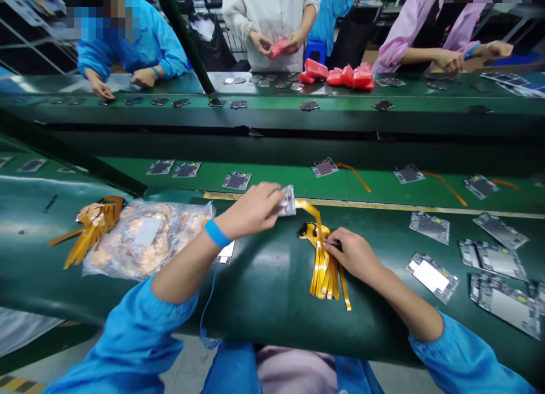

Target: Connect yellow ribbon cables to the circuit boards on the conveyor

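Observation:
My left hand [258, 209] is closed on a small circuit board [289, 201], lifted above the green work surface. From the board's right edge an orange flat flex cable [314, 208] bends down toward a fanned bundle of flex cables [326, 272]. My right hand [355, 252] is at the upper right of that bundle, fingers pinched on a thin dark tool [334, 242] that looks like tweezers. Its tip is hidden among the cables. Partly behind my left forearm lies another board with a white patch [226, 252].
Boards, some with cables, lie on the green conveyor belt [276, 181] ahead. More circuit boards [432, 277] spread at the right. A clear plastic bag [147, 238] and another cable bundle [96, 229] lie left. A green post [106, 175] slants nearby. Several people work across the line, near red packets [340, 76].

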A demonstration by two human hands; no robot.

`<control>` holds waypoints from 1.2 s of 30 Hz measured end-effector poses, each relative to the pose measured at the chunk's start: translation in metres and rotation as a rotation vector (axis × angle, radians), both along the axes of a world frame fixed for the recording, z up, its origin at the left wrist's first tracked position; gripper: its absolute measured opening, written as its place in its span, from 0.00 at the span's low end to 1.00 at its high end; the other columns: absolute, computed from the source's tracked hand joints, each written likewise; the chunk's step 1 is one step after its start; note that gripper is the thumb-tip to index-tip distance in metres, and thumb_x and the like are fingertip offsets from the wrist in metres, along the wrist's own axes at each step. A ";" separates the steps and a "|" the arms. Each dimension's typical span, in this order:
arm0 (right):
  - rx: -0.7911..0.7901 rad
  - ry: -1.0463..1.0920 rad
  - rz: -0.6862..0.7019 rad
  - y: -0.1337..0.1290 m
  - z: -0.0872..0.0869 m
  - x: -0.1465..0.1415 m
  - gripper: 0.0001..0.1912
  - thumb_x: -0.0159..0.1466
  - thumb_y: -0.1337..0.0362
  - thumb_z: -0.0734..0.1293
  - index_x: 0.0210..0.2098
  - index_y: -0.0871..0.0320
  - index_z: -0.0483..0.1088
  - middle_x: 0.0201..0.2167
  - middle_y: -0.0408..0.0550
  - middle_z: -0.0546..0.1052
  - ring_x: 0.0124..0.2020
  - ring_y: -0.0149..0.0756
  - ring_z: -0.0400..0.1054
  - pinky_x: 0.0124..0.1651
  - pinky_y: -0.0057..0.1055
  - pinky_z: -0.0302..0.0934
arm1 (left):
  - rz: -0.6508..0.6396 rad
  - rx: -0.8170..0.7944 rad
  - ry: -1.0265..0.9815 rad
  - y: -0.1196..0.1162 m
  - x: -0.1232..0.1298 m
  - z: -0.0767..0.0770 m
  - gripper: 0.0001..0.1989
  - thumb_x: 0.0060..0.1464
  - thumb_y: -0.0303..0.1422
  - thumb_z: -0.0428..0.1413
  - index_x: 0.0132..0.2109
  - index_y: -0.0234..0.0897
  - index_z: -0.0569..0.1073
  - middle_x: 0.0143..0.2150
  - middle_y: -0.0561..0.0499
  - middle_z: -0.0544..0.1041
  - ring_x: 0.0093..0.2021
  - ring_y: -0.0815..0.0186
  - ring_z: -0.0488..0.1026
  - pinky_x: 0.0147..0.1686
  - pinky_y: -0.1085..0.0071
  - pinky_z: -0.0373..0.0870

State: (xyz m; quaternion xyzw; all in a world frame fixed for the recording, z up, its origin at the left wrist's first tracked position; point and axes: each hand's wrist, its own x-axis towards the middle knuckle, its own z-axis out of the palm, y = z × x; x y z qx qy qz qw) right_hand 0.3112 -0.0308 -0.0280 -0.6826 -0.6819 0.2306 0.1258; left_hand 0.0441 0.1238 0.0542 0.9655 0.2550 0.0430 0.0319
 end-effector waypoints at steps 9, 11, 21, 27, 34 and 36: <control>-0.038 -0.010 -0.074 -0.001 0.011 -0.006 0.07 0.70 0.58 0.67 0.42 0.53 0.75 0.42 0.47 0.79 0.41 0.39 0.74 0.38 0.31 0.56 | 0.427 -0.001 0.361 0.112 -0.025 -0.029 0.32 0.57 0.27 0.53 0.68 0.35 0.64 0.71 0.34 0.63 0.72 0.44 0.57 0.64 0.48 0.63; -0.058 -0.012 -0.070 0.000 0.013 -0.007 0.07 0.70 0.59 0.67 0.39 0.53 0.76 0.40 0.46 0.79 0.40 0.38 0.74 0.37 0.31 0.55 | 0.441 -0.063 0.465 0.125 -0.040 -0.035 0.36 0.55 0.29 0.56 0.71 0.37 0.61 0.72 0.33 0.61 0.71 0.42 0.58 0.62 0.47 0.65; -0.095 -0.059 -0.097 -0.001 0.016 -0.005 0.07 0.67 0.58 0.71 0.41 0.53 0.76 0.43 0.45 0.79 0.41 0.39 0.75 0.36 0.30 0.53 | 0.331 -0.118 0.517 0.145 -0.049 -0.048 0.41 0.48 0.32 0.56 0.71 0.38 0.61 0.66 0.37 0.67 0.58 0.48 0.73 0.54 0.61 0.70; -0.136 -0.037 -0.083 0.001 0.022 -0.005 0.04 0.66 0.60 0.71 0.40 0.52 0.77 0.42 0.44 0.82 0.43 0.40 0.76 0.36 0.29 0.53 | 0.289 -0.029 0.449 0.153 -0.049 -0.054 0.35 0.45 0.35 0.56 0.63 0.35 0.70 0.53 0.37 0.74 0.56 0.47 0.72 0.52 0.60 0.70; -0.143 -0.020 -0.096 -0.003 0.029 -0.007 0.11 0.67 0.60 0.69 0.49 0.48 0.77 0.44 0.43 0.84 0.47 0.41 0.77 0.42 0.30 0.58 | 0.293 -0.107 0.349 0.158 -0.048 -0.063 0.27 0.45 0.33 0.58 0.54 0.33 0.73 0.55 0.38 0.74 0.54 0.48 0.73 0.54 0.61 0.70; -0.125 -0.021 -0.098 -0.004 0.029 -0.008 0.11 0.67 0.59 0.69 0.48 0.47 0.78 0.44 0.43 0.84 0.47 0.42 0.77 0.43 0.31 0.59 | 0.284 -0.108 0.352 0.157 -0.047 -0.062 0.24 0.48 0.32 0.57 0.53 0.32 0.72 0.55 0.39 0.75 0.54 0.50 0.73 0.54 0.60 0.70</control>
